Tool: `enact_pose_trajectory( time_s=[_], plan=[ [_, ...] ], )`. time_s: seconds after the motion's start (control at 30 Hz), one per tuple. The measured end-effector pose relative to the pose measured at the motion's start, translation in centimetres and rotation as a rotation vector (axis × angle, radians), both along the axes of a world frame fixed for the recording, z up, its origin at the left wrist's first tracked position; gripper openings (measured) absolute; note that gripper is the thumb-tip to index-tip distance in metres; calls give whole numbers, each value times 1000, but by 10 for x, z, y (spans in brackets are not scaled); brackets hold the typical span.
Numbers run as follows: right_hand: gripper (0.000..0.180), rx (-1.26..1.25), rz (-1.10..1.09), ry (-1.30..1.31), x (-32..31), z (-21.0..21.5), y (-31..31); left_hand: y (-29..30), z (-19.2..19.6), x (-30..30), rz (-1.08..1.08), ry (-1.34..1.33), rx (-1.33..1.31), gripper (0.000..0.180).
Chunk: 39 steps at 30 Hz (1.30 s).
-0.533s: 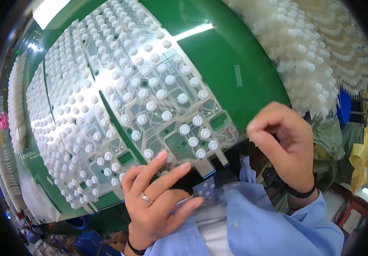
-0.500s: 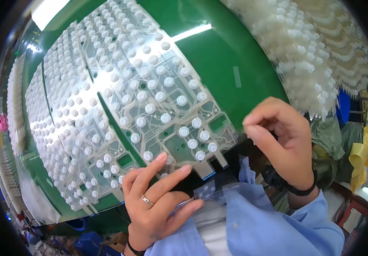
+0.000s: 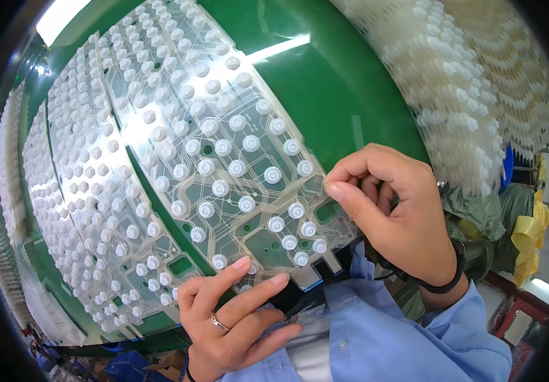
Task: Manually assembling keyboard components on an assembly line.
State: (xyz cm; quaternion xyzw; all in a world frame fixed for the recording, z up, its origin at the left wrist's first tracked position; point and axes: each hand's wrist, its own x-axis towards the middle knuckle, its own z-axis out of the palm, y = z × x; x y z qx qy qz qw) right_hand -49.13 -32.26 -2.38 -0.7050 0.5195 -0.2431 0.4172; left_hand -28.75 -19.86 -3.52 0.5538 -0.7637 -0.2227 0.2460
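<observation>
A clear membrane sheet [image 3: 223,165] with printed circuit traces and rows of white rubber domes lies on the green table [image 3: 344,83]. My right hand [image 3: 395,210] pinches the sheet's right edge between thumb and forefinger. My left hand [image 3: 236,312], with a ring on one finger, rests its spread fingertips on the sheet's near edge beside the lowest domes. A flat connector tail [image 3: 309,277] sticks out from the sheet's near edge between the two hands.
More dome-covered sheets [image 3: 90,191] lie in rows to the left across the table. A big heap of loose white rubber domes [image 3: 471,95] is piled at the right. Green and yellow bags [image 3: 516,223] sit beyond the table's right edge.
My right hand has moved left and closed its pinch on the sheet's right edge. The left hand stays on the near edge, fingers shifted slightly.
</observation>
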Motion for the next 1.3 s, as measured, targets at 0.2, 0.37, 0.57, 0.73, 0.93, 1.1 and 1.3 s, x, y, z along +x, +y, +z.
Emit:
enact_pose_trajectory(
  time_s=[0.2,0.37,0.57,0.73,0.93,1.1,1.3],
  plan=[
    [2,-2,-4,10,1,0,0,1,-2,2,-16,-2,3,34],
    [3,-15,1,7,0,-1,-1,1,-3,1,-18,3,3,35],
    [4,-23,-11,34,3,-1,1,-2,1,-1,13,2,12,30],
    [4,-48,-24,51,5,-1,2,-1,1,0,7,2,17,31],
    [4,-116,-8,67,5,-5,3,-2,2,0,8,2,13,30],
    [9,-182,43,137,4,-6,4,-1,1,-2,8,-5,12,29],
    [36,-68,-134,64,4,-2,6,7,4,7,-30,37,-67,34]
  ],
)
